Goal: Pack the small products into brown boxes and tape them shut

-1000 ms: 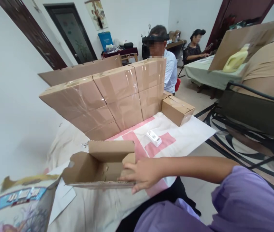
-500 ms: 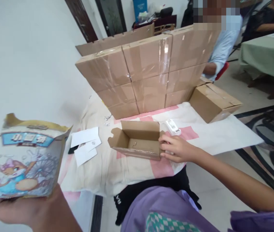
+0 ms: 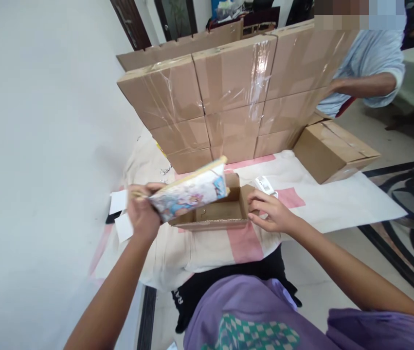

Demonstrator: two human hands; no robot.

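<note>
My left hand grips a flat printed bag with a cartoon picture by its lower end. The bag hangs tilted over the left half of a small open cardboard box on the cloth-covered table. My right hand rests against the box's right end, fingers curled on the flap there. A small white device lies on the cloth just behind my right hand.
A wall of taped cardboard boxes stands behind the open box, with one more box at its right. White paper slips lie at the left. Another person in a light blue shirt sits behind the stack.
My left hand has carried the printed bag from the lower left up and over the open box. My right hand has stayed at the box's right end.
</note>
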